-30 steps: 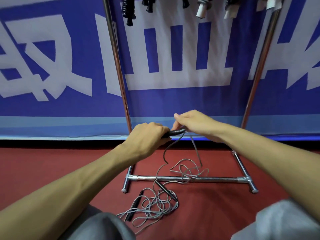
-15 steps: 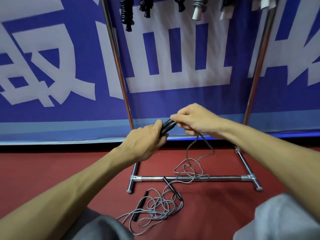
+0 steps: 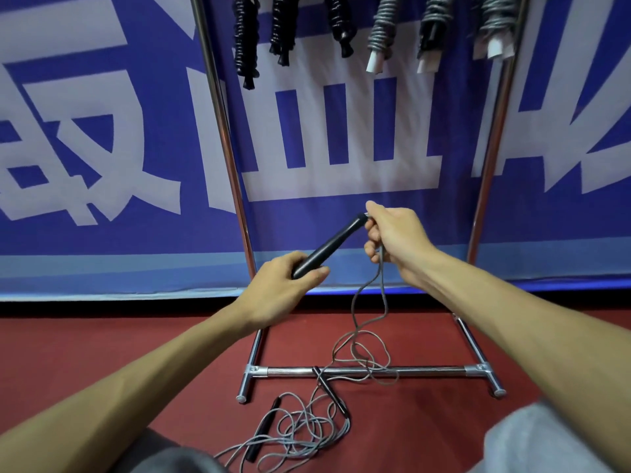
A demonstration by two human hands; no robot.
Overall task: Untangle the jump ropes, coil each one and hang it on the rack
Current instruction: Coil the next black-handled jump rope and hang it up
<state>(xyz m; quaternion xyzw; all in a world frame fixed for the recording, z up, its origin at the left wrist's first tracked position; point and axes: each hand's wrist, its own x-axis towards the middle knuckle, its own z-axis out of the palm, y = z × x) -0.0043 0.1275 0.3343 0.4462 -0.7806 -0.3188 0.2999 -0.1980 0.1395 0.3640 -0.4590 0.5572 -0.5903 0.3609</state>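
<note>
My left hand (image 3: pixel 285 285) grips the lower end of a black jump-rope handle (image 3: pixel 329 245) that points up and to the right. My right hand (image 3: pixel 392 238) pinches the grey cord (image 3: pixel 380 285) right where it leaves the handle's tip. From there the cord drops in loops to a tangled grey pile (image 3: pixel 307 428) on the red floor. Two more black handles lie in that pile, one (image 3: pixel 263 428) at the left and one (image 3: pixel 331 390) across the rack's bottom bar. The chrome rack (image 3: pixel 362 371) stands in front of me.
Several coiled ropes, black (image 3: pixel 246 39) and grey (image 3: pixel 384 29), hang from the top of the rack. Its two uprights (image 3: pixel 222 131) frame a blue and white banner behind. My grey-clad knees (image 3: pixel 532 442) fill the bottom corners.
Both hands have risen. The handle has slid out of my left fist and now tilts up to the right, with my right hand moved to its tip and the cord lifted higher off the floor.
</note>
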